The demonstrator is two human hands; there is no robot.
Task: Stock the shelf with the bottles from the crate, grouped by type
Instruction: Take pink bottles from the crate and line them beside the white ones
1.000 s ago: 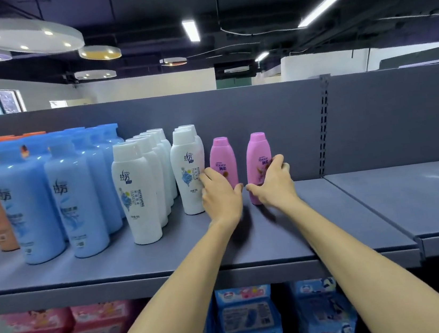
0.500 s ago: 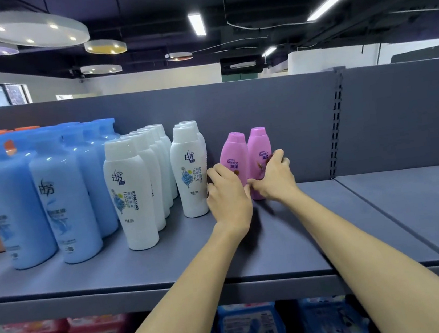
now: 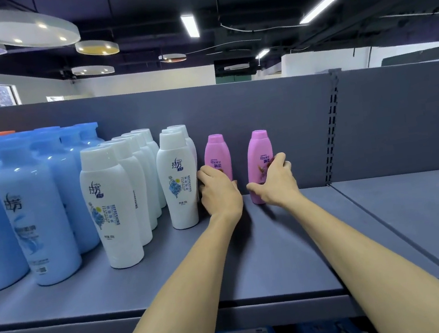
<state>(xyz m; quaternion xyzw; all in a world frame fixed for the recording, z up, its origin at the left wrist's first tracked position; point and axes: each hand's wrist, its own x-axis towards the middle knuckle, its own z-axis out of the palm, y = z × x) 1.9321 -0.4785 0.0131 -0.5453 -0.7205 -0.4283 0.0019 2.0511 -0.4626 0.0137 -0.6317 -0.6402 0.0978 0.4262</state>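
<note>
Hands (image 3: 220, 191) (image 3: 274, 181) parting two pink bottles (image 3: 217, 157) (image 3: 259, 158) on shelf (image 3: 266, 258).
Bottles touching half a second ago now stand apart; fingers wrap each, starting a pink group beside white bottles (image 3: 178, 183).

Both forearms and hands are bare, no sleeves or jewellery.

Both pink bottles (image 3: 217, 158) by my fingers read "Rejoice". The front white bottles (image 3: 110, 205) read "REFRESHING" under a Chinese logo.
</note>
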